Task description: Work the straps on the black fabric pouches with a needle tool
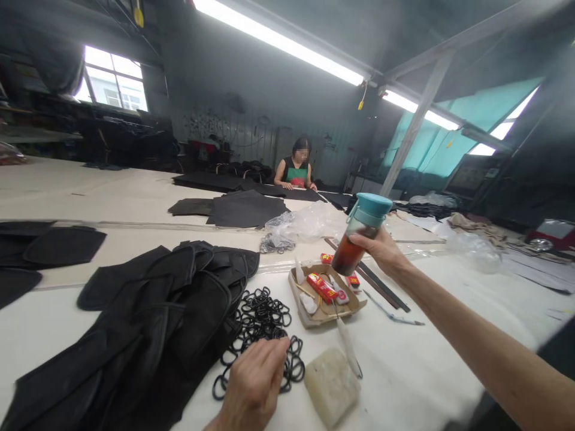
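My right hand [381,248] is wrapped round a drink bottle [354,242] with a turquoise lid and dark reddish liquid inside. The bottle is tilted and held above the table, just past the cardboard tray [309,317]. My left hand [254,380] is closed, fingers curled, over the near part of a heap of black rings [265,308]. Whether a ring is between its fingers is hidden. Black sewn fabric pieces [157,323] are piled left of the rings. A pale, worn block [332,383] lies right of my left hand.
In the tray sit red boxes [321,287] and small items; a white-handled tool [348,347] leans over its edge. Dark strips [381,284] and a thin pen-like tool [395,317] lie to the right. Clear plastic [300,224] and black panels [247,208] are farther back. A person [296,167] works across the table.
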`<state>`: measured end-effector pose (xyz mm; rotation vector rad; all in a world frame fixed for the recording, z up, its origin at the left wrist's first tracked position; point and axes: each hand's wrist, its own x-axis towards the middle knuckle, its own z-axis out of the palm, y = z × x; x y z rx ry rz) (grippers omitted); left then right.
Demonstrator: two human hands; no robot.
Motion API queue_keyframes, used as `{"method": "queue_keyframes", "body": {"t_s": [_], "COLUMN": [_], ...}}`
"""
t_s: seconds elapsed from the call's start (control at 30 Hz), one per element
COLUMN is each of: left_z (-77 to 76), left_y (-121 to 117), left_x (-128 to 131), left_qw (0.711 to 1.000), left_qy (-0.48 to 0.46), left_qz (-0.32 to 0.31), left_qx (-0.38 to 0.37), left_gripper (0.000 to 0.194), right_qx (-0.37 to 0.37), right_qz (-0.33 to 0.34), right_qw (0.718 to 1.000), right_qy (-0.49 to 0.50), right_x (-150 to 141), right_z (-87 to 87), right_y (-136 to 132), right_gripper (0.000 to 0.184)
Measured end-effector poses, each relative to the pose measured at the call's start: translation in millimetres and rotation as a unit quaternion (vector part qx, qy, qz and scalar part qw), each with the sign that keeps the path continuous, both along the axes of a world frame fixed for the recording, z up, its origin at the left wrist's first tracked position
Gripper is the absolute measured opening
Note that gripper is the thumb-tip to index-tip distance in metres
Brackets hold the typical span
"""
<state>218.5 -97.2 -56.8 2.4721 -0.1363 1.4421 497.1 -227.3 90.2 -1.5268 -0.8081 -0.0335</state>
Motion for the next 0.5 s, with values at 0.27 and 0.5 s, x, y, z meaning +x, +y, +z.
{"method": "queue_keyframes", "body": {"t_s": [0.27,0.5], "left_z": [36.6,59.3], "left_y": [-27,-71], "left_x": [-25,-69], "left_qw": [0.993,0.909], "left_qy": [0.038,0.107], "left_qz": [-0.002,-0.087], "left_qx": [-0.112,-0.393], "left_gripper": [0.051,0.086], "right_qx": [-0.034,-0.049], "right_qz": [0.14,0.213], "right_qw": [0.984,0.959], "right_qy": [0.103,0.179], "right_x": [-163,-256], "right_z": [-21.2,-41.3], "right_y": [-38,-31], "right_gripper": [0.047,0.046]}}
